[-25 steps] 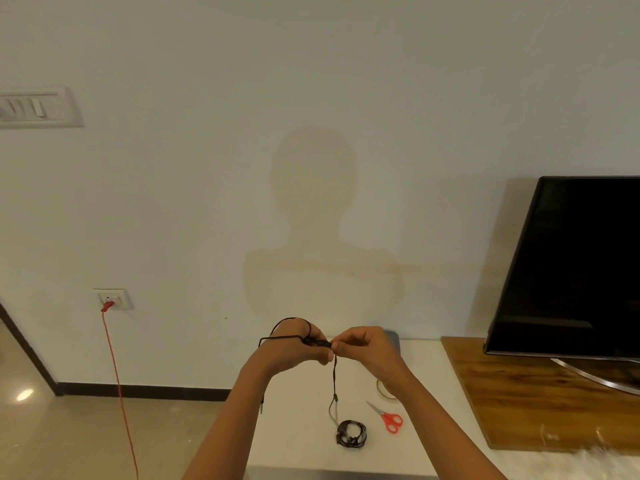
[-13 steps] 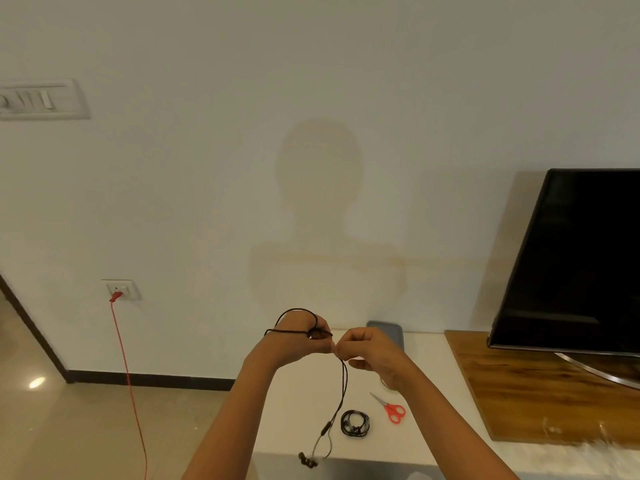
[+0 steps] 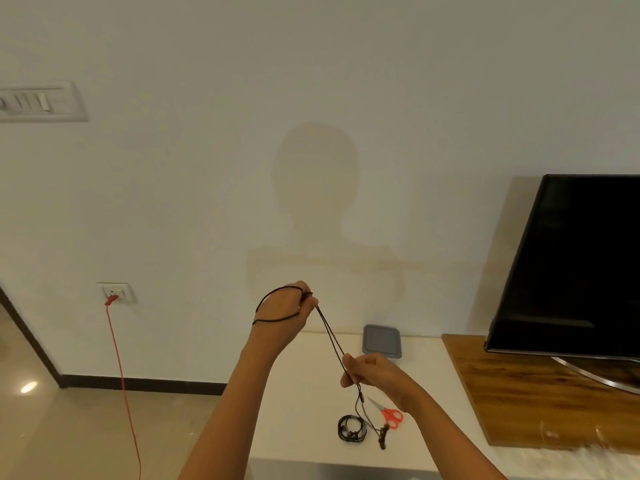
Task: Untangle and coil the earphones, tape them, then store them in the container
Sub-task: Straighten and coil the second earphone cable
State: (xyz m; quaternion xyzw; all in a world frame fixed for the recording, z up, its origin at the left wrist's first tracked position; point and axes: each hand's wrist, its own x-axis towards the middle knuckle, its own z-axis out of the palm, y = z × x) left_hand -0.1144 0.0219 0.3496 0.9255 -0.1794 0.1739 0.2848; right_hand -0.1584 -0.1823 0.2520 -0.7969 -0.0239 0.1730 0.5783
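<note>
Black earphones [image 3: 330, 336] stretch between my two hands above the white counter. My left hand [image 3: 287, 315] is raised, with the cord looped round its back and pinched at the fingertips. My right hand [image 3: 369, 370] is lower and to the right and pinches the doubled cord. Below it the cord hangs down, and the earbuds dangle near the counter. A second pair of black earphones [image 3: 352, 428] lies coiled on the counter. A grey lidded container [image 3: 382, 341] sits by the wall. No tape roll is visible.
Red-handled scissors [image 3: 389, 415] lie on the white counter [image 3: 304, 393] right of the coil. A black TV [image 3: 575, 268] stands on a wooden board [image 3: 519, 393] at the right. A red cable [image 3: 121, 375] hangs from a wall socket at the left.
My right hand has slid down and to the right along the cord, away from my left hand. The cord between them is now drawn taut and the earbuds hang lower.
</note>
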